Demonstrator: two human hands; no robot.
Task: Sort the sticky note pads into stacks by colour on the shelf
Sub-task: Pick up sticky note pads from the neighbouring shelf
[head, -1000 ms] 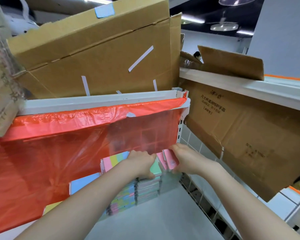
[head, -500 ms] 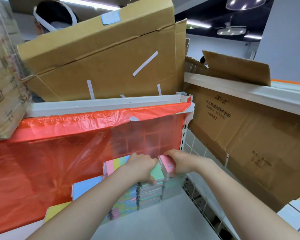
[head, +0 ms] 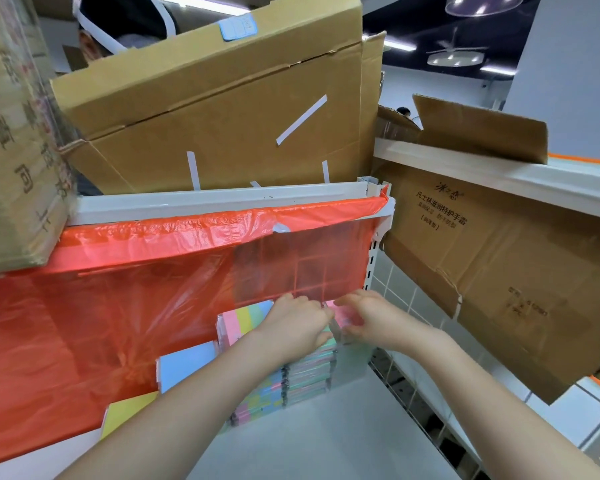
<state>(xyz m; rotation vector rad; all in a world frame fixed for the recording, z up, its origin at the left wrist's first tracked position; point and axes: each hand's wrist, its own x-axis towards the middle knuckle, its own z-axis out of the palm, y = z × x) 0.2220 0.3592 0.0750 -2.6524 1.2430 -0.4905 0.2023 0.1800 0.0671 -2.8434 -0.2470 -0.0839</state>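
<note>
Stacks of multicolour sticky note pads [head: 245,318] stand at the back of the white shelf [head: 326,441]. My left hand [head: 297,327] lies on top of the right-hand stack [head: 307,374] with its fingers bent over the far edge. Just to the right, my right hand [head: 371,318] pinches a pink pad [head: 339,315] between fingers and thumb, level with the stack's top. A light blue pad [head: 184,365] and a yellow pad [head: 129,414] sit further left, partly under the red sheet.
A red plastic sheet [head: 118,306] hangs from the shelf above and covers the left pads. A clear divider [head: 352,367] stands right of the stacks, beside a wire grid side wall [head: 416,389]. Cardboard boxes [head: 222,116] sit overhead, and flattened cardboard [head: 499,271] leans at the right.
My right hand has shifted slightly right and opened its hold around the pink pad, which now shows between my two hands. My left hand stays on the stack.
</note>
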